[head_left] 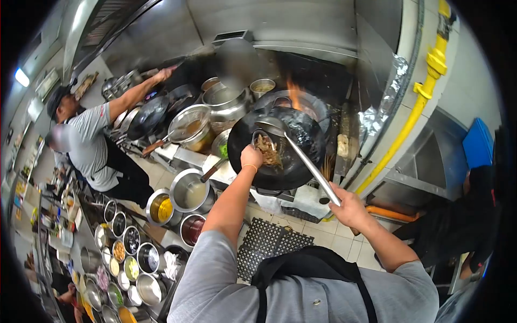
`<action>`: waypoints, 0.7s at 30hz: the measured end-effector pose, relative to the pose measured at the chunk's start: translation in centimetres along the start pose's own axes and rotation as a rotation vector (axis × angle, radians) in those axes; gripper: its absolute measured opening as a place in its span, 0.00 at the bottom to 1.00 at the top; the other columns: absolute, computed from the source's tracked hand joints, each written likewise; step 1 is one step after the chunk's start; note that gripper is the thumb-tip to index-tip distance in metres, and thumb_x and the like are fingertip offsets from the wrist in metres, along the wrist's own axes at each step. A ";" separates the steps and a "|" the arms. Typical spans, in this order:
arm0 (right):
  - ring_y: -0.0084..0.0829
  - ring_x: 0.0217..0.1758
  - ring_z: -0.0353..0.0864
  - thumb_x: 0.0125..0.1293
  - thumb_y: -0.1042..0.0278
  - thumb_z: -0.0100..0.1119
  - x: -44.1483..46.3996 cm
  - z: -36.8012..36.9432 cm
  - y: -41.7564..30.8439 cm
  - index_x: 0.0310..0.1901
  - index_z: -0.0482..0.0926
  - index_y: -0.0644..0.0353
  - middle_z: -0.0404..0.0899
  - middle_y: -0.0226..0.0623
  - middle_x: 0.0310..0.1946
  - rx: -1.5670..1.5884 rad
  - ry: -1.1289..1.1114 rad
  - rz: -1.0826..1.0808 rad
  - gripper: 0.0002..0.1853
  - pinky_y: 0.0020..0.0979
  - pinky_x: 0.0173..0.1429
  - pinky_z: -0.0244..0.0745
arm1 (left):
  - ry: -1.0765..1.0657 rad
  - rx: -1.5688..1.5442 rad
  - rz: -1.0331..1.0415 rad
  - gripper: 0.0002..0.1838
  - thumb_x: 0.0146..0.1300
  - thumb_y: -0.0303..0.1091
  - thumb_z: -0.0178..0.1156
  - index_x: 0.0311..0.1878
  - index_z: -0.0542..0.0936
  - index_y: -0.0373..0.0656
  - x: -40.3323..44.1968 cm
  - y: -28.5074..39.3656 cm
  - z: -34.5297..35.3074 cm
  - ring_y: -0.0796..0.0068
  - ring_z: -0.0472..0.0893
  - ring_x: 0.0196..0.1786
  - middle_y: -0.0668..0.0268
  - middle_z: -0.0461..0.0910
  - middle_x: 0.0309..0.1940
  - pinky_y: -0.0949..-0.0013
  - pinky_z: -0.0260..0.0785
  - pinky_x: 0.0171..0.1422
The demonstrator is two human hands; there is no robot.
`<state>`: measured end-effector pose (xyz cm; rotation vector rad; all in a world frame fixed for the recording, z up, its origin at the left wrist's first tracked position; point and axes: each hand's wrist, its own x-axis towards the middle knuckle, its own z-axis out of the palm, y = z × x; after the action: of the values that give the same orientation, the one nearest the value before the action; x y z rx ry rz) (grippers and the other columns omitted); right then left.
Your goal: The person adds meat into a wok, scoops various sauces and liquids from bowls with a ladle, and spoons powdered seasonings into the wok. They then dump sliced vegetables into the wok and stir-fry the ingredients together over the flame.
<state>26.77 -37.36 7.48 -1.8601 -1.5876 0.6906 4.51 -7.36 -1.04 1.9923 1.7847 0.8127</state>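
Steel wall [307, 21], flames [294, 96] before it. Our left hand [251, 157] holds a small container [255, 138] of brown food [267, 152] over the wok [239, 148], just ahead; our right hand [349, 206] grips a long-handled ladle [309, 166].

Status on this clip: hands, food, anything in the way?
Left hand gripping small bowl, brown food over wok. Right hand on ladle handle. Flame behind wok; nothing visibly blocking either hand.

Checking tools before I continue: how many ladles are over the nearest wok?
1: the ladle gripped by the right hand, with its bowl over the wok. Anything behind the left hand would be hidden.
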 end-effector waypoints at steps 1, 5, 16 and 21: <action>0.35 0.38 0.84 0.56 0.74 0.60 -0.1 -0.5 0.9 0.66 0.70 0.54 0.83 0.48 0.41 0.011 0.009 0.012 0.32 0.31 0.47 0.76 | -0.023 0.044 0.001 0.12 0.60 0.32 0.54 0.38 0.81 0.34 0.2 0.9 0.5 0.46 0.83 0.44 0.43 0.82 0.40 0.53 0.76 0.51; 0.52 0.41 0.82 0.55 0.72 0.59 -0.9 -1.3 4.5 0.66 0.68 0.56 0.81 0.54 0.39 0.037 0.011 0.013 0.32 0.42 0.49 0.76 | -0.056 0.323 0.139 0.11 0.60 0.32 0.53 0.40 0.81 0.37 1.7 2.4 2.1 0.45 0.83 0.45 0.43 0.81 0.41 0.51 0.75 0.51; 0.54 0.44 0.81 0.55 0.74 0.55 2.0 0.3 6.6 0.64 0.69 0.57 0.81 0.56 0.41 0.085 -0.011 0.045 0.31 0.45 0.51 0.76 | 0.066 0.463 0.312 0.09 0.59 0.32 0.55 0.35 0.80 0.37 3.3 2.7 1.0 0.49 0.84 0.39 0.48 0.80 0.44 0.54 0.78 0.44; 0.55 0.44 0.81 0.55 0.74 0.57 2.2 1.1 6.7 0.66 0.68 0.58 0.80 0.57 0.42 0.096 0.045 -0.071 0.32 0.45 0.52 0.75 | 0.081 0.432 0.267 0.10 0.61 0.30 0.51 0.34 0.81 0.36 2.0 2.7 -1.0 0.49 0.84 0.39 0.48 0.81 0.42 0.54 0.77 0.46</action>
<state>30.81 -35.85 1.85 -1.7302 -1.5563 0.6778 6.06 -5.93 1.76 2.5494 1.8898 0.6271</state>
